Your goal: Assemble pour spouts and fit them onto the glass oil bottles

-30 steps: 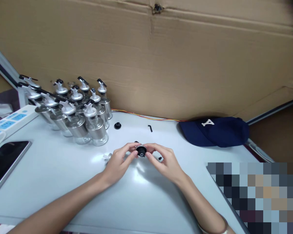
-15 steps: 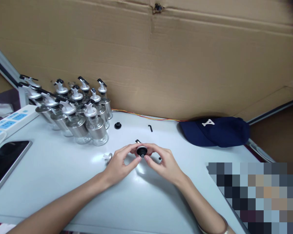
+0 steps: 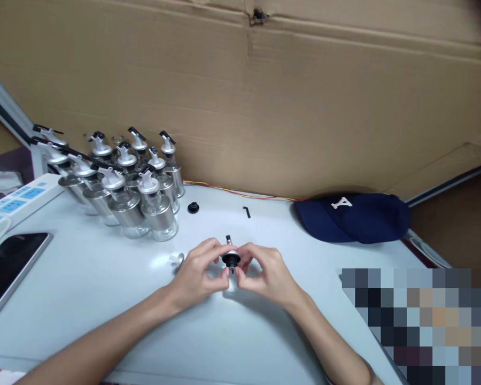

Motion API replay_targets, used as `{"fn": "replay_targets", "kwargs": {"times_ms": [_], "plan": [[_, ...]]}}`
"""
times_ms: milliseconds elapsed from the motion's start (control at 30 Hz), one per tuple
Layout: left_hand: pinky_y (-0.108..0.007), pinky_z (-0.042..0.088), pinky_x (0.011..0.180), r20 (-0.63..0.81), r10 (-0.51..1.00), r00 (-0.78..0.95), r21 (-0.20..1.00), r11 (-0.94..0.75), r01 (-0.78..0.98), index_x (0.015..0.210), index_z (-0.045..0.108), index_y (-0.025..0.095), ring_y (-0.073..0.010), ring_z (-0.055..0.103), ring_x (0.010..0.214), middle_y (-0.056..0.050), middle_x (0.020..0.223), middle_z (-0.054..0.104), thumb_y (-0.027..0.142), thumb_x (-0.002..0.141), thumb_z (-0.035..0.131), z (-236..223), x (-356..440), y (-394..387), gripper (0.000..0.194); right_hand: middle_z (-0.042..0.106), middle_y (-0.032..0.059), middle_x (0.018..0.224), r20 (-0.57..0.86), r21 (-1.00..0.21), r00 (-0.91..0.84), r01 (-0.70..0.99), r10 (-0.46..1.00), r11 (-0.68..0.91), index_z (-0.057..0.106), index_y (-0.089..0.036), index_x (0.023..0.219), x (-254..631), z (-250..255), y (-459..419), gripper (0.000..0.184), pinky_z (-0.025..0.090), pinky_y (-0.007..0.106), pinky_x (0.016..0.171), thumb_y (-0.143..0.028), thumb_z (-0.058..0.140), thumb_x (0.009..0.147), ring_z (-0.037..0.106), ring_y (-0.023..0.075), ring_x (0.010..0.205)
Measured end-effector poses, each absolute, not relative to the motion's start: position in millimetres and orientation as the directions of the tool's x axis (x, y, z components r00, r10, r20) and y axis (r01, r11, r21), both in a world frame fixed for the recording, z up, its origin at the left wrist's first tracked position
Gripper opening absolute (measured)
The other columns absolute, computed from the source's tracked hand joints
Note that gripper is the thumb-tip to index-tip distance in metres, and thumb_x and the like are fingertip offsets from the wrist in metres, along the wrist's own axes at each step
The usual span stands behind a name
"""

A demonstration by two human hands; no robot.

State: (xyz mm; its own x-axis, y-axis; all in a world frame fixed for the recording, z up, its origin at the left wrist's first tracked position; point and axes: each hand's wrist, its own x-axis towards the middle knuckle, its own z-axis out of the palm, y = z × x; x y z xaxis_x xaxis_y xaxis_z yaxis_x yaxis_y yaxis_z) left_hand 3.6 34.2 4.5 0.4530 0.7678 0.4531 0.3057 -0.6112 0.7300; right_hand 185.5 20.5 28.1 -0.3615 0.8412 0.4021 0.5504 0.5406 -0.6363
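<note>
Between my hands is a silver and black bottle pourer point(image 3: 231, 258), its spout pointing away and its black stopper toward me. My left hand point(image 3: 202, 267) grips it from the left with thumb and fingers. From the other side my right hand point(image 3: 264, 270) pinches it, thumb near the stopper's lower end. A loose silver pourer top point(image 3: 178, 262) lies beside my left hand. Farther back on the table are a round black stopper point(image 3: 193, 207) and a small bent black piece point(image 3: 246, 212).
Several glass bottles with steel sleeves and pourers point(image 3: 160, 211) stand close together at the back left. A phone point(image 3: 14, 270) and a power strip point(image 3: 24, 198) lie at the left. A navy cap point(image 3: 356, 219) rests at the right by the cardboard wall point(image 3: 240, 107).
The pourer has tipped in my fingers, so its spout stands more upright and its stopper points lower. It sits slightly nearer to me, and both thumbs have shifted down.
</note>
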Motion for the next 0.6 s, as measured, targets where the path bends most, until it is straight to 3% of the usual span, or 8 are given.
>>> {"fn": "replay_targets", "kwargs": {"times_ms": [100, 267, 333, 600], "plan": [[-0.025, 0.047, 0.069, 0.468, 0.746, 0.474, 0.699, -0.641, 0.317, 0.113, 0.061, 0.02, -0.0133, 0.054, 0.075, -0.003, 0.083, 0.055, 0.008, 0.074, 0.051, 5, 1, 35, 0.042, 0.062, -0.0023, 0.062, 0.432, -0.589, -0.373, 0.572, 0.821, 0.571, 0.055, -0.02, 0.081, 186, 26, 20, 0.008, 0.047, 0.022, 0.057, -0.018, 0.053, 0.073, 0.058, 0.011, 0.054], [-0.028, 0.049, 0.075, 0.545, 0.704, 0.456, 0.606, -0.706, 0.365, 0.117, 0.058, 0.022, -0.0151, 0.054, 0.083, -0.004, 0.088, 0.052, 0.013, 0.079, 0.053, 10, -3, 38, 0.039, 0.066, 0.0061, 0.097, 0.439, -0.61, -0.402, 0.524, 0.804, 0.595, 0.049, -0.019, 0.112, 184, 18, 21, 0.041, 0.054, 0.028, 0.071, -0.018, 0.06, 0.072, 0.063, 0.0154, 0.08], [-0.028, 0.049, 0.076, 0.567, 0.683, 0.46, 0.57, -0.728, 0.381, 0.12, 0.056, 0.023, -0.015, 0.054, 0.084, -0.004, 0.09, 0.053, 0.015, 0.082, 0.052, 9, -3, 39, 0.039, 0.064, 0.0083, 0.104, 0.453, -0.634, -0.39, 0.492, 0.802, 0.597, 0.046, -0.02, 0.117, 184, 16, 21, 0.046, 0.055, 0.028, 0.071, -0.018, 0.06, 0.073, 0.063, 0.0165, 0.085], [-0.03, 0.046, 0.074, 0.613, 0.544, 0.573, 0.386, -0.839, 0.384, 0.112, 0.059, 0.019, -0.0161, 0.057, 0.081, -0.005, 0.087, 0.062, 0.011, 0.088, 0.045, 5, -2, 41, 0.029, 0.068, 0.0056, 0.088, 0.505, -0.588, -0.361, 0.521, 0.784, 0.619, 0.054, -0.02, 0.1, 186, 19, 20, 0.012, 0.055, 0.026, 0.067, -0.023, 0.054, 0.089, 0.063, 0.0137, 0.07]]}}
